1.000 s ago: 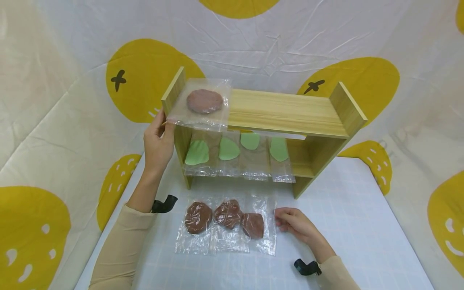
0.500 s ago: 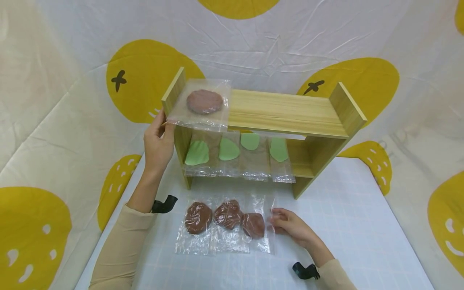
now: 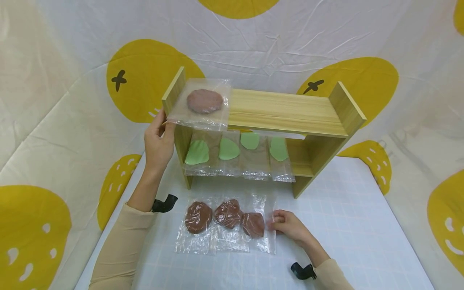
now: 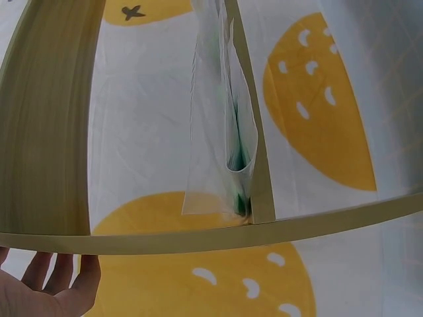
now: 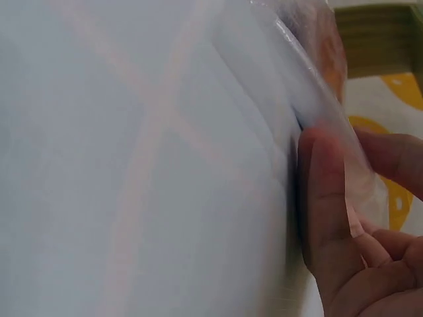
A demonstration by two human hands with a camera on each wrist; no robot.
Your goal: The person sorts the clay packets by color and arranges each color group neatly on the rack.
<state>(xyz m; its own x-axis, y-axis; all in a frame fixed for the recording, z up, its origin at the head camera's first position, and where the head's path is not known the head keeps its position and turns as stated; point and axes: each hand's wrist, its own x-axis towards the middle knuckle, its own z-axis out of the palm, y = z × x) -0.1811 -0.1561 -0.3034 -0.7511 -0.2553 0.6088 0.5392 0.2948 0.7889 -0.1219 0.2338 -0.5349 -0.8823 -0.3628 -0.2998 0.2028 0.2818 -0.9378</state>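
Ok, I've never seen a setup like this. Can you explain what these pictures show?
No machine here: a person works bare-handed. The wide picture comes from a camera on the head, looking down; the other two come from cameras on each wrist. A wooden shelf stands on the table. Its top board bears one clear bag with a brown lump; the level below has four bags with green pieces. Three more bags with brown lumps lie on the table. The right hand pinches the edge of the rightmost bag; the left hand touches the shelf's left side.
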